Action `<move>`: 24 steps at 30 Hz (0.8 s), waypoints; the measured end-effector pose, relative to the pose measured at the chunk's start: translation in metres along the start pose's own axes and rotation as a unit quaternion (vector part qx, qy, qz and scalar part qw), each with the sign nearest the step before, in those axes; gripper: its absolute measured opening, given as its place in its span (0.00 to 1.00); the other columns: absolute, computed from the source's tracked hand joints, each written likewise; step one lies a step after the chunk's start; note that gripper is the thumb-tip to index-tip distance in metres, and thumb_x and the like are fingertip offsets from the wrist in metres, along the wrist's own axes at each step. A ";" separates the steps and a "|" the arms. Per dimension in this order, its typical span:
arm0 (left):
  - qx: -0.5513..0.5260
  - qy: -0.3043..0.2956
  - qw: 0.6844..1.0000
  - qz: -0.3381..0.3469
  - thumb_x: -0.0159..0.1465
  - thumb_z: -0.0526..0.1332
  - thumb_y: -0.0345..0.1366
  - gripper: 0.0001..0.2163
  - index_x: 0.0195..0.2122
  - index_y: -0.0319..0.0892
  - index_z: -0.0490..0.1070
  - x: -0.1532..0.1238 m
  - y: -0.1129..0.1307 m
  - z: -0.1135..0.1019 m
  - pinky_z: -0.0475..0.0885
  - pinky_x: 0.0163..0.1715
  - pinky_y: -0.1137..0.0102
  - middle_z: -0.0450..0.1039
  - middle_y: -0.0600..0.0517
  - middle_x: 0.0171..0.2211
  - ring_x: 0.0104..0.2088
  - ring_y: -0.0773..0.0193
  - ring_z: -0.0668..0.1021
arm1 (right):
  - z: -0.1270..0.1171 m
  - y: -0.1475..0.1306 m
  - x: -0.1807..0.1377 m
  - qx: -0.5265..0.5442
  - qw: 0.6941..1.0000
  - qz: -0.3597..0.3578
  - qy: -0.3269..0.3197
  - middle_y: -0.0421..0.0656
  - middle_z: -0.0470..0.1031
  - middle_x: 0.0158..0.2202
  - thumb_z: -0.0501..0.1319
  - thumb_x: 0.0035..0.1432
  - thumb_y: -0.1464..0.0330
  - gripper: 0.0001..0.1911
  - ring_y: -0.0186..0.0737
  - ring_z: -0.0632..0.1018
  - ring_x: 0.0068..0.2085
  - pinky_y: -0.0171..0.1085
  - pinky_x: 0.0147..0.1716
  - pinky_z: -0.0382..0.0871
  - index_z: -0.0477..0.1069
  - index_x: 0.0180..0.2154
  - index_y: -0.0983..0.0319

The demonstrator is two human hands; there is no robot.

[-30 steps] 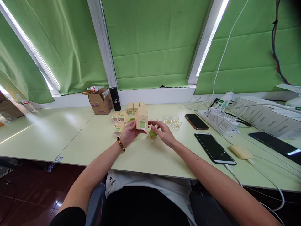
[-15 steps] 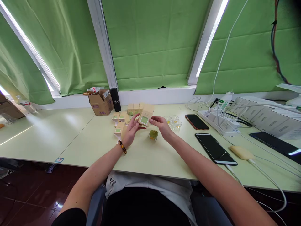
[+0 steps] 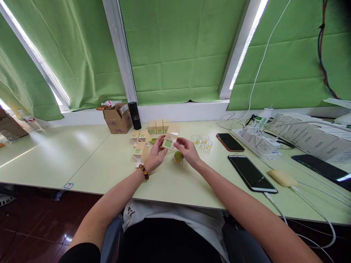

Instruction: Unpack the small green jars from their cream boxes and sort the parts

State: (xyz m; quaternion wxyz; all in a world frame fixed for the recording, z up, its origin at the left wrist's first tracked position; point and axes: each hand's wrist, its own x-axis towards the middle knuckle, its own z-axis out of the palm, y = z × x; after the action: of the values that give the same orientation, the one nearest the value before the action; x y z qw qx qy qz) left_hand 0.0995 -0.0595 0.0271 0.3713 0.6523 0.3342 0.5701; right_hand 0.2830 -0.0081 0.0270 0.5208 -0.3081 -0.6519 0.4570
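Observation:
Between my two hands, above the table, is a cream cardboard box (image 3: 170,137) with a green square window on its front. My left hand (image 3: 156,155) closes on its left edge, and my right hand (image 3: 188,149) pinches its right edge. Under the box, a small clear jar with a green lid (image 3: 178,157) stands on the table. Left of my left hand is an open cream box (image 3: 139,150), with two more open boxes (image 3: 143,136) behind it. Farther back are several upright closed boxes (image 3: 159,126). Clear small jars (image 3: 203,141) sit right of my right hand.
A brown carton (image 3: 117,119) and a black cylinder (image 3: 134,115) stand at the back left. On the right lie phones (image 3: 251,173), a power strip (image 3: 253,140) with cables, a yellowish power bank (image 3: 282,177) and a row of white boxes (image 3: 309,133).
Both hands have shifted slightly with the box, which is now more upright and faces me. My left fingers have moved to its left edge. The other things stay put.

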 end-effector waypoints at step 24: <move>0.082 0.039 0.996 0.010 0.64 0.69 0.39 0.31 0.68 0.45 0.63 -0.002 0.000 0.003 0.68 0.64 0.53 0.69 0.40 0.66 0.64 0.44 0.72 | 0.002 0.001 0.000 0.062 0.997 0.031 0.020 0.48 0.85 0.42 0.73 0.48 0.40 0.31 0.51 0.84 0.47 0.50 0.54 0.76 0.77 0.42 0.58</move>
State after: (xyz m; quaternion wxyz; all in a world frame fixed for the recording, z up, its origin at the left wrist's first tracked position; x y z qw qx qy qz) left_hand 0.1024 -0.0620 0.0260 0.2973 0.6609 0.3881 0.5694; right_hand 0.2807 -0.0082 0.0257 0.5371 -0.3046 -0.6022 0.5061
